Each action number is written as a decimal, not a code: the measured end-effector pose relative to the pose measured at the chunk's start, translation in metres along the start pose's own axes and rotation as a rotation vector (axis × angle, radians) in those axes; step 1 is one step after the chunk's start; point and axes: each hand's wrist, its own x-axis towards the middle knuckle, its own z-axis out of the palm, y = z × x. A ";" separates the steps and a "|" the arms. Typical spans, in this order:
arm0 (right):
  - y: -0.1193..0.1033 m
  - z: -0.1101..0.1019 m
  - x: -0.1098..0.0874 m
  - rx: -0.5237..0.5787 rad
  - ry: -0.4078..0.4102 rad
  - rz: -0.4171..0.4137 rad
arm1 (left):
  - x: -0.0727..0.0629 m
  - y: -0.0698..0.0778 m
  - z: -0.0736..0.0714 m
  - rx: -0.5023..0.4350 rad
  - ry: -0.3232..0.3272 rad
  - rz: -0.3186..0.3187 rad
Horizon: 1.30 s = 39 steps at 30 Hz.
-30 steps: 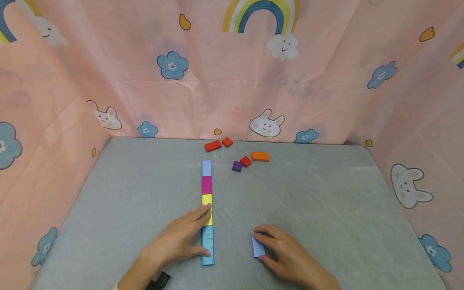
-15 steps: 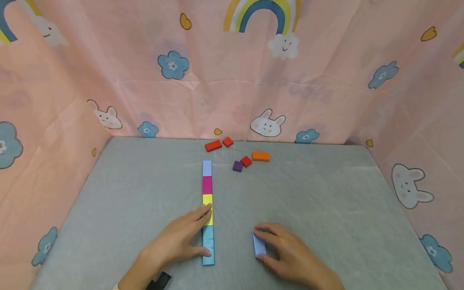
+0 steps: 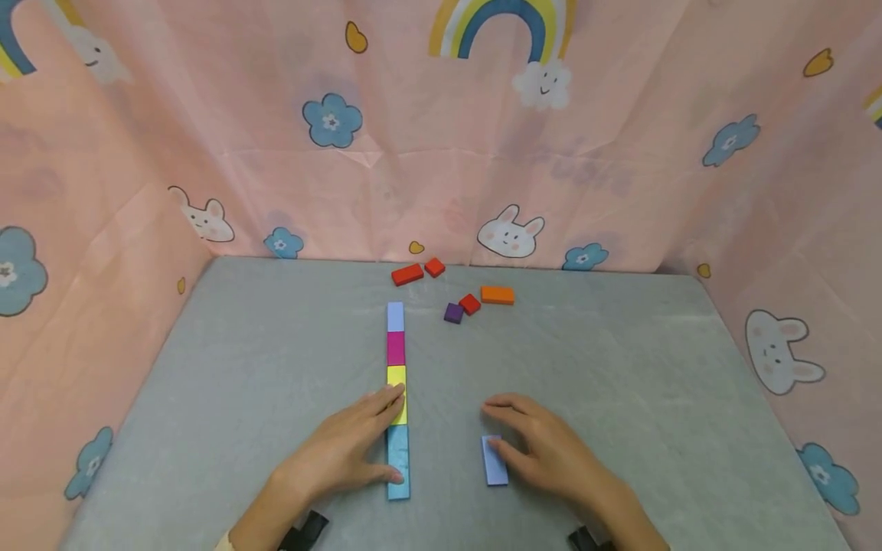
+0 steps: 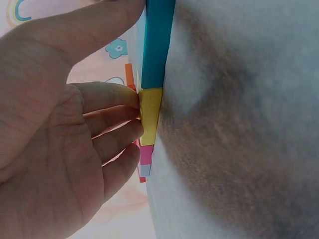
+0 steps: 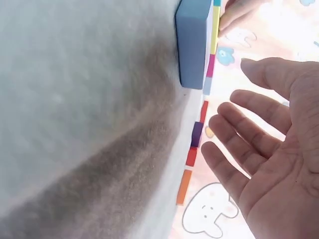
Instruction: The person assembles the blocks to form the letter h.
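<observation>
A straight row of blocks runs away from me on the table: a teal block nearest, then yellow, magenta and light blue. My left hand rests along it, fingertips on the yellow block and thumb on the teal one; the left wrist view shows its fingers extended, gripping nothing. To the right lies a separate periwinkle block. My right hand hovers by it with relaxed, spread fingers, the thumb overlapping the block in the head view. In the right wrist view the fingers stand apart from that block.
Farther back lie a long red block, a small red block, a purple block, another red block and an orange block. A pink patterned curtain borders the grey table at the back and sides.
My right hand has let go of the periwinkle block and moved up and away from it, its fingers opening. The block stays lying on the table. My left hand keeps its place on the row.
</observation>
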 end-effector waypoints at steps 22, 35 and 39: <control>0.031 -0.021 0.062 0.092 0.171 0.272 | 0.000 -0.003 0.000 -0.002 0.005 0.009; 0.054 -0.030 0.118 -0.002 0.209 0.268 | 0.001 0.000 0.000 -0.008 0.007 0.033; 0.055 -0.029 0.133 -0.025 0.199 0.292 | 0.000 -0.002 0.000 0.005 0.009 0.025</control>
